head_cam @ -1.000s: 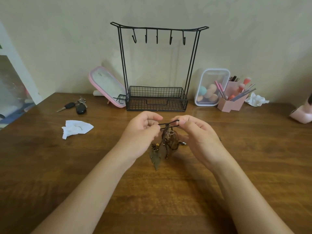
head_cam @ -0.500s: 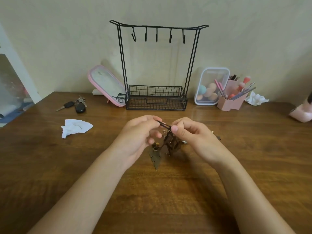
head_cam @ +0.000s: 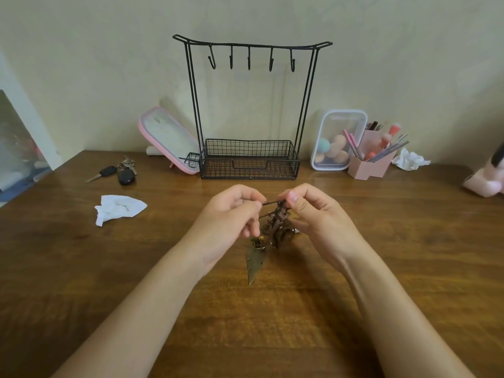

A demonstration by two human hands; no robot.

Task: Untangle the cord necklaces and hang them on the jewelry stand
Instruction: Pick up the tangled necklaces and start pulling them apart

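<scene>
Two bare forearms reach in from the bottom corners of the frame over a brown wooden table [head_cam: 272, 331] and meet just below the centre. The left hand [head_cam: 227, 223] has its fingers curled and pinches a dark strand between thumb and fingertips. The right hand [head_cam: 320, 225] is curled too, its thumb and forefinger clamped on the top of the knot. Between them hang the cord necklaces [head_cam: 278, 227] as one tight brown tangle, the pinched strand drawn taut from one hand to the other. A bronze leaf pendant [head_cam: 253, 261] dangles from the tangle's lower left, point down; whether its tip touches the wood I cannot tell.

Farther back, left of centre, lies a crumpled white tissue [head_cam: 118, 208], and beyond it a bunch of keys [head_cam: 121, 171] with black fobs. The jewelry stand [head_cam: 249, 173] is at the back of the table in the upper middle of the frame, against the wall and well apart from the hands — a black wire basket with two tall posts and five hooks under the top bar. A pink-rimmed mirror [head_cam: 169, 141] leans just beside it on the left. To its right a clear container [head_cam: 338, 140] of makeup sponges is propped up, then a pink holder [head_cam: 368, 166] of brushes, then another wad of tissue [head_cam: 410, 159].
</scene>
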